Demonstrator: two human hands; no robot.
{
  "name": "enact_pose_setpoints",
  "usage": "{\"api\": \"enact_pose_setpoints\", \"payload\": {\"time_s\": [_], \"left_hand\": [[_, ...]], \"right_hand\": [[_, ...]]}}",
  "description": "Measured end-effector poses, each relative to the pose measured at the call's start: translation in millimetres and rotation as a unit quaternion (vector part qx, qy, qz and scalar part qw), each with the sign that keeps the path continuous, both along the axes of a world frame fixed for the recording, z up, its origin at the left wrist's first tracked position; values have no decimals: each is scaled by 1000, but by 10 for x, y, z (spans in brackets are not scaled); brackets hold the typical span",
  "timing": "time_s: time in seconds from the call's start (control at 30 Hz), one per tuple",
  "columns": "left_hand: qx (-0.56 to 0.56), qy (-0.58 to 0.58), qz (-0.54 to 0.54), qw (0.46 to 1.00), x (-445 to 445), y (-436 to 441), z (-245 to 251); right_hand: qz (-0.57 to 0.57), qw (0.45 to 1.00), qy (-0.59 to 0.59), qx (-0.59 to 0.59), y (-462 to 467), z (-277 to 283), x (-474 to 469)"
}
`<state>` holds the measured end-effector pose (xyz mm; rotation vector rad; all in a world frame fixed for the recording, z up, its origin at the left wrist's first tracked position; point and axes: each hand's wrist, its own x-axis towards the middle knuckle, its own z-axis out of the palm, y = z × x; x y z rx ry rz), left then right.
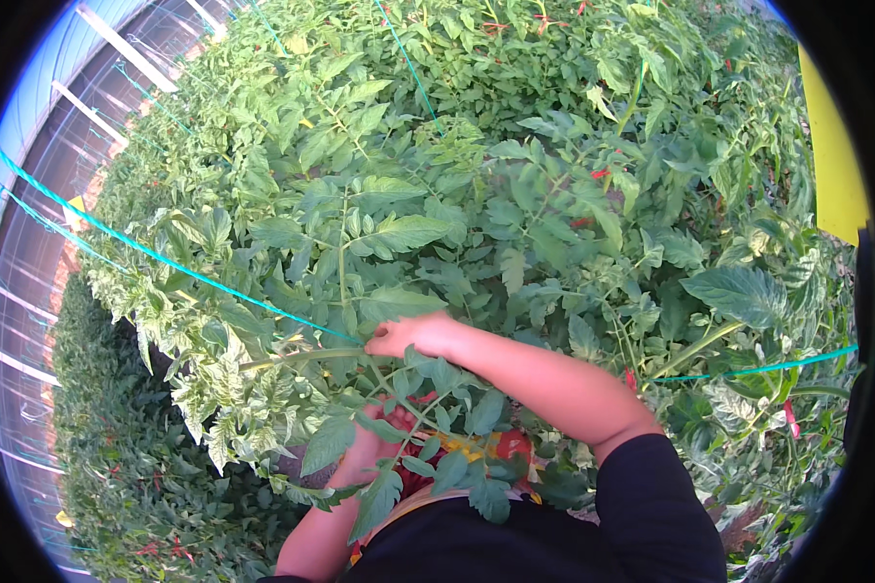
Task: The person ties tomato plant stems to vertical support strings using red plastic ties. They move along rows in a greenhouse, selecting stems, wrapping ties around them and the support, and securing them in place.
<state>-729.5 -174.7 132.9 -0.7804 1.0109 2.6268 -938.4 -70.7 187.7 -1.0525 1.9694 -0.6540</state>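
My right hand (408, 334) is closed on the thick green stem of a tomato plant (306, 355), at the point where a taut turquoise string (182, 270) meets it. Lower down, close to my body, my left hand (390, 419) is partly covered by tomato leaves (383, 499). Red material shows around its fingers, and whether they grip anything is hidden. A leafy side shoot hangs from the stem between my hands and my black shirt (481, 543).
Dense tomato plants (496, 87) surround me. A second turquoise string (787, 364) runs at the right, near red ties (791, 419). A yellow sheet (835, 153) hangs at the right edge. Pale posts (124, 47) stand far left.
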Motion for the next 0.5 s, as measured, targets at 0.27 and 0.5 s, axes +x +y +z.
{"api": "enact_pose_setpoints", "payload": {"time_s": [0.27, 0.5], "left_hand": [[-100, -41, 58, 992, 149, -134, -281], [-91, -26, 107, 990, 66, 153, 76]], "right_hand": [[-47, 996, -5, -78, -96, -136, 168], [22, 992, 127, 14, 130, -18, 42]]}}
